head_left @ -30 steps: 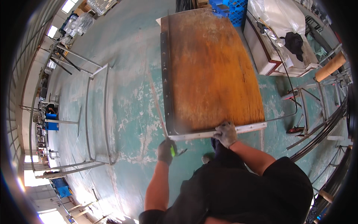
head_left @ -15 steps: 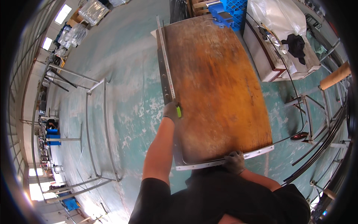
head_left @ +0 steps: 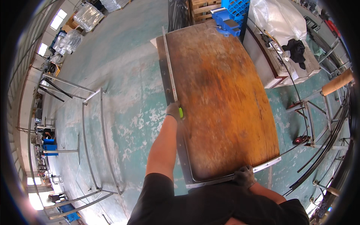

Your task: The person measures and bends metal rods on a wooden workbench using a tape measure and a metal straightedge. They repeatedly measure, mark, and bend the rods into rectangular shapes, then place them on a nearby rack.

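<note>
A wooden-topped workbench point(head_left: 228, 108), worn and brown-stained, stretches away in front of me. My left hand point(head_left: 172, 111), in a grey glove, is closed round a tape measure with a green case point(head_left: 181, 112) at the left edge. Its long pale blade point(head_left: 170, 69) runs from the hand along that edge to the far left corner. Beneath it lies a dark metal edge strip point(head_left: 167, 90) with holes. At the near edge, my right hand point(head_left: 244, 177), gloved too, has its fingers curled over a light metal bar point(head_left: 268, 164) with small holes. Part of this bar is hidden by the hand.
A blue vise point(head_left: 226, 23) sits at the bench's far end, before a blue crate point(head_left: 239, 9). Right of it stands a plastic-covered box point(head_left: 262, 63). Metal tube frames point(head_left: 103, 138) are on the left floor; long dark rods point(head_left: 318, 161) lie at right.
The whole view has shifted, so the bench sits lower in it. My left hand with the tape measure is farther from the bench's near edge. The right hand stays on the bar.
</note>
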Motion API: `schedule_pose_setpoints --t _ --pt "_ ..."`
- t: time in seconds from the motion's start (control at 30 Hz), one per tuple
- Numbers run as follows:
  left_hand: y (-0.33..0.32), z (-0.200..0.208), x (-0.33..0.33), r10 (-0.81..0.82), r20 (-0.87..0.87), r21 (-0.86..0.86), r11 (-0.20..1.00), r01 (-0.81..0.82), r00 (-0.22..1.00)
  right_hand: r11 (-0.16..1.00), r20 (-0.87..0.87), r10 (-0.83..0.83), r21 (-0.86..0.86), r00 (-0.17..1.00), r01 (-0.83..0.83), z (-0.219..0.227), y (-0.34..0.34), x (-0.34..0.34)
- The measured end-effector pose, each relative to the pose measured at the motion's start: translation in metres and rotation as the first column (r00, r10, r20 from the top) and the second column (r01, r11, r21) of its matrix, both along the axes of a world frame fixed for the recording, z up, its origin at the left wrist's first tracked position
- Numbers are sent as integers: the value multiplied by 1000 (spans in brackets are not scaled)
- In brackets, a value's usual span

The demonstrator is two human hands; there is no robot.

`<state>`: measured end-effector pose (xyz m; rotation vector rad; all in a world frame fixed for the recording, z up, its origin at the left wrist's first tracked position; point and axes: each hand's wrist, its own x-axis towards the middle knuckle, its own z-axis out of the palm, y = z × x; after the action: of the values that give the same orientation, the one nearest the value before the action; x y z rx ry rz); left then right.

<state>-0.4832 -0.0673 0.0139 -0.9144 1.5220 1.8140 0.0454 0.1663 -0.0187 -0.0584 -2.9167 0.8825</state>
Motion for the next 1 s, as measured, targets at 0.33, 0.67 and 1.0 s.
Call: schedule_pose_setpoints --t 0.33,0.67,1.0 --pt "1 -27 -31 51 22 -71 996 -49 998 999 22 20 27 1000 -21 2 2 -4" --pt "-1 -20 -32 18 5 -39 999 -18 1000 1000 26 9 -28 1000 -8 -10 4 2" --pt "-11 -37 -34 -27 23 -14 1000 27 999 999 19 42 -23 999 -42 6 6 -8"
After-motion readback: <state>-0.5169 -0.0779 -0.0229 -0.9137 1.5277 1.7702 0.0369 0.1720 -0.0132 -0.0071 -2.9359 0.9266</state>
